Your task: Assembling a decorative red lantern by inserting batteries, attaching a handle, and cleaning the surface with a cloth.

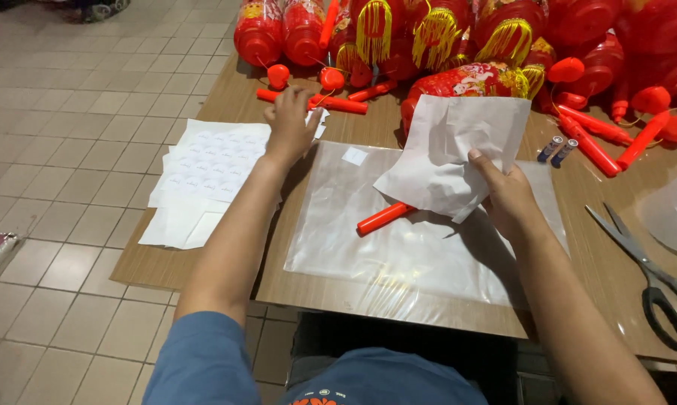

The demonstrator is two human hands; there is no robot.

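Glossy plastic sheet (398, 255) underlies right hand (512, 201) pinching crumpled paper (451, 154); left hand (290, 124), fingers curled, presses sticker sheets (211, 161).

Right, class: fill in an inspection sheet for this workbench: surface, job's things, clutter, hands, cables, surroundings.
Surface: wooden table, a clear plastic sheet lying flat on it.
Job's things: crumpled white paper held up; sticker sheets; red stick on the plastic.
Clutter: red lanterns with yellow tassels heaped at the back, loose red sticks, two batteries, scissors.
Hands: left hand on the sticker sheets; right hand gripping the paper.
Cables: nothing seen.
Surroundings: tiled floor.
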